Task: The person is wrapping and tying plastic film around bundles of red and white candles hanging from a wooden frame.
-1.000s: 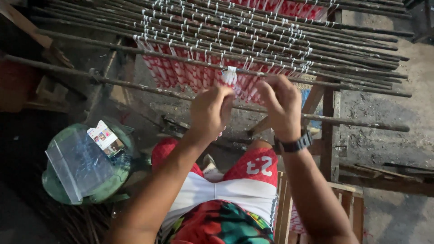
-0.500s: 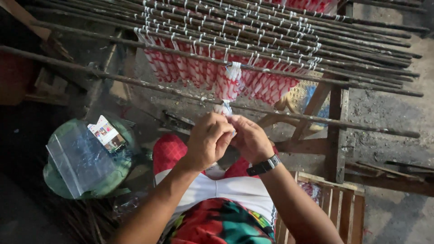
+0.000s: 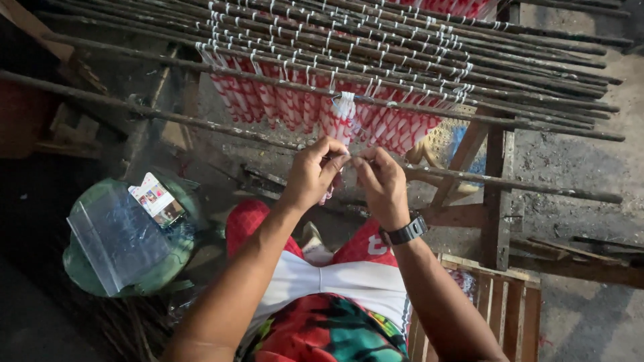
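Two hands meet just below a rack of dark rods (image 3: 402, 67). The left hand (image 3: 314, 173) and right hand (image 3: 380, 181) are close together, fingertips pinched on a thin white string (image 3: 350, 158) that runs up to a white bundle (image 3: 344, 106) hanging from one rod. A black watch (image 3: 406, 231) sits on the right wrist. Behind the hands, red-and-white packets (image 3: 295, 107) hang in a row from the rods, tied on with white loops. One long rod (image 3: 510, 184) passes just behind the fingers, slanting down to the right.

Below the arms are red shorts (image 3: 248, 224) and a white shirt hem. Left of the knees lies a green round lid (image 3: 134, 268) with a clear plastic bag (image 3: 117, 234) and a small printed carton (image 3: 156, 199) on it. At the right stands a wooden frame post (image 3: 496, 194), with a slatted crate (image 3: 503, 308) beside the right arm. The ground (image 3: 570, 154) is rough grey concrete, dirty and littered with sticks; the far left is dark.
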